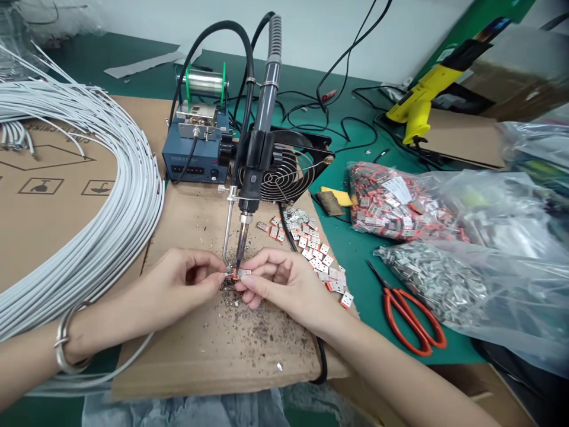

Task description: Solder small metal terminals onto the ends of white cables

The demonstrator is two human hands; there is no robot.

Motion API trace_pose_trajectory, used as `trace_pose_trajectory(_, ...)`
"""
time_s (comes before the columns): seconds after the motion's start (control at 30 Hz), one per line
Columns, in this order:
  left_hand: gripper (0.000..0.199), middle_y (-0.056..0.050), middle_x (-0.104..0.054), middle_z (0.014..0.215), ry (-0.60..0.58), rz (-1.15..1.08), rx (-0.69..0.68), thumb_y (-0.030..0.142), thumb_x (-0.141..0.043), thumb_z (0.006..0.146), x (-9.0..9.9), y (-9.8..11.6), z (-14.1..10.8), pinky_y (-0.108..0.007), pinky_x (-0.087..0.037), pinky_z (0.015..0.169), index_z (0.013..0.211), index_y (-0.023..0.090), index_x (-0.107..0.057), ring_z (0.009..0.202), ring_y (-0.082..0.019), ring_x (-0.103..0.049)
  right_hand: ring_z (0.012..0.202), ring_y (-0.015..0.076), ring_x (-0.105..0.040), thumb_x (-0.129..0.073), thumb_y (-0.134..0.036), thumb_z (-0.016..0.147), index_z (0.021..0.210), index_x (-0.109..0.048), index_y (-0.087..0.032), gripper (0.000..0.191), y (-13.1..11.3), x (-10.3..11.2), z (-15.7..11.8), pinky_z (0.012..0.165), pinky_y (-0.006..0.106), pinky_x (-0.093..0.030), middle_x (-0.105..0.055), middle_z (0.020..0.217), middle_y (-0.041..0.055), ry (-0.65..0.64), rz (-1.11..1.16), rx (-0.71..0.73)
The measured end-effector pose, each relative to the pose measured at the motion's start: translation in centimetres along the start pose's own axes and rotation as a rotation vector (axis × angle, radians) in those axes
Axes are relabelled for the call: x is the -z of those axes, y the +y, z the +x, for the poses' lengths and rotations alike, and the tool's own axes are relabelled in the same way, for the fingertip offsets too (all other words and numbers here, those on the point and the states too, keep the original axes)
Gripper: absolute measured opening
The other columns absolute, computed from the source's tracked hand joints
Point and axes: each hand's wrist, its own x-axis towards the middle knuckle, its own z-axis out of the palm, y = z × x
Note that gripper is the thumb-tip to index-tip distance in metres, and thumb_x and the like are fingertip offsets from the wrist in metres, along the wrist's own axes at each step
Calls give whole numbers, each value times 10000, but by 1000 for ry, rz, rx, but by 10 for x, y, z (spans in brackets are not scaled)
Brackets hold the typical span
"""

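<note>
Beneath the tip of a stand-mounted soldering iron (251, 190), my two hands meet. My right hand (282, 281) pinches a small USB connector (244, 272) with an orange-red insert between thumb and fingers. From the other side, my left hand (189, 281) is closed in a pinch on the end of a white cable (136, 354), which trails out below my left forearm. The iron's tip appears to touch the connector's inner end. A thin metal solder feed tube (228, 228) comes down beside the tip. My fingertips partly hide the joint.
Loose USB connectors (316, 255) lie right of my hands on cardboard (191, 367). A fan (288, 172) and blue solder feeder (191, 151) stand behind. Coiled white cables (146, 219) lie left; red-handled cutters (411, 320), bagged connectors (391, 201) and bagged metal shells (438, 281) lie right.
</note>
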Motion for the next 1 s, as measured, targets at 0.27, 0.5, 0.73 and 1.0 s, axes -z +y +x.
trace_pose_trajectory(0.27,259,60,-331,509,-6,18,-1,352,-498,805,2,5,-1,-215,-230,438,723,142,-627,473,-88,-303,538,69,-633,-762,-236,695,772,-608,-134,200,-1,0,-1,530,146,-531,-707,695,34,-13,2,6)
trace_pose_trajectory(0.5,252,62,-331,504,17,5,-6,358,-515,796,1,3,1,-212,-229,436,739,143,-634,472,-87,-291,523,61,-628,-755,-213,704,786,-604,-131,191,0,0,0,503,127,-529,-713,698,34,-13,16,8)
trace_pose_trajectory(0.73,260,63,-321,504,8,7,-6,358,-508,805,1,5,0,-206,-230,431,739,144,-640,470,-85,-283,508,55,-620,-759,-216,701,780,-607,-129,192,1,0,-1,495,122,-521,-713,700,36,-16,13,21)
trace_pose_trajectory(1.0,225,67,-318,495,24,-3,-19,321,-519,800,1,4,-1,-207,-225,429,743,144,-647,465,-84,-281,516,56,-619,-763,-233,696,783,-605,-132,207,0,0,-1,494,125,-514,-711,702,35,-13,-6,15)
